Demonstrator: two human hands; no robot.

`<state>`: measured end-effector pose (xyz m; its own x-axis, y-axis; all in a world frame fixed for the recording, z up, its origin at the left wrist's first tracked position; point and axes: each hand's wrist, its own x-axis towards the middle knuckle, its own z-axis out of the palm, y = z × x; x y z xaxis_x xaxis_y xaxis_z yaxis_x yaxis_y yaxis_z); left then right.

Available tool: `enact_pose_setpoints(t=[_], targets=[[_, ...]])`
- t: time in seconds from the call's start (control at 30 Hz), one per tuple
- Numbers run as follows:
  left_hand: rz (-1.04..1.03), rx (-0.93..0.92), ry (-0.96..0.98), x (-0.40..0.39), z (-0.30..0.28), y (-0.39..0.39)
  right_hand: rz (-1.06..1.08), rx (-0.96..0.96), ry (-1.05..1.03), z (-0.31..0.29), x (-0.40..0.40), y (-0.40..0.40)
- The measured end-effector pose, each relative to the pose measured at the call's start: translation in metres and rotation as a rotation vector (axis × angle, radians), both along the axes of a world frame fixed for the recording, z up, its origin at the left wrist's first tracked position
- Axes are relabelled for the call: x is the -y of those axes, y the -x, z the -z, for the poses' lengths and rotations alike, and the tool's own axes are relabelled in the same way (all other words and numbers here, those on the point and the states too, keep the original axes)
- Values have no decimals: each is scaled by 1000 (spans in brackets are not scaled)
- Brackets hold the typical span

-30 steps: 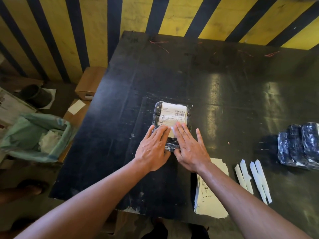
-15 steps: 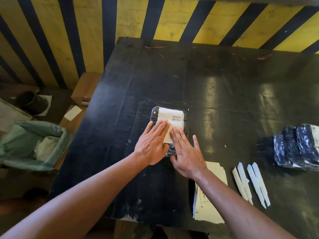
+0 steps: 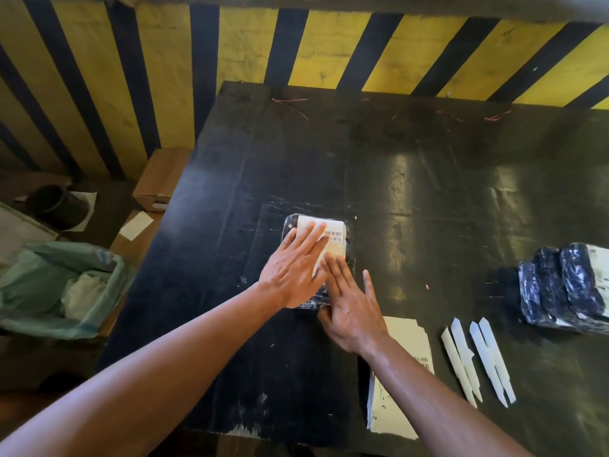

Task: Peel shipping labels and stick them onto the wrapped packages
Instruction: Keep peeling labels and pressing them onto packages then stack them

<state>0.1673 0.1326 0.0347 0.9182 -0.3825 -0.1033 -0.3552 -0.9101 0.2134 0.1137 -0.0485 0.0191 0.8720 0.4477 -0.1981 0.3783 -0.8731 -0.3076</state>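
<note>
Where it lies near the middle of the black table [image 3: 428, 199], the package [image 3: 350, 258] is a small block wrapped in dark, glossy, crinkled plastic. A pale label [image 3: 334, 237] covers most of its top; two small barcodes show near the label's right edge. The left hand [image 3: 293, 275] lies flat on the label, fingers straight and slightly spread, holding nothing. The right hand [image 3: 352, 308] presses the package's near right part, fingers straight, the thumb tucked against the package's near edge. Just near of the package, under the right forearm, lies a stack of label sheets [image 3: 400, 384]. To the right of the sheets lie white paper strips [image 3: 478, 361]. Well to the right of the package sits a pile of wrapped packages [image 3: 560, 288]. Off the table, left of the package, stand a green bin [image 3: 49, 291] and a cardboard box [image 3: 161, 179].
</note>
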Motion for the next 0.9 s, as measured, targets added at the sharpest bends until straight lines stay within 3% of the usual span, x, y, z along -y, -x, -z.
enact_pose_setpoints(t=[0.37,0.43,0.5,0.57,0.63,0.7,0.8,0.9], targets=[[-210,-219,-97,0,-18,-70,23,-27,25,-2,-2,-3],[-303,-301,12,-6,-24,-73,17,-50,-33,-5,-2,-7],[-497,-312,219,-17,-27,-66,57,-89,-251,-11,3,-12],[-695,-280,397,-27,-26,-50,215,-47,-479,-13,9,-19],[-818,-314,561,-37,-19,-29,466,11,-570,-11,14,-28],[-844,-404,683,-41,-11,-7,685,-136,-568,-11,14,-43],[-809,-495,792,-37,-2,15,794,-443,-518,-10,8,-62],[-798,-467,787,-30,-1,19,836,-450,-590,-9,6,-68]])
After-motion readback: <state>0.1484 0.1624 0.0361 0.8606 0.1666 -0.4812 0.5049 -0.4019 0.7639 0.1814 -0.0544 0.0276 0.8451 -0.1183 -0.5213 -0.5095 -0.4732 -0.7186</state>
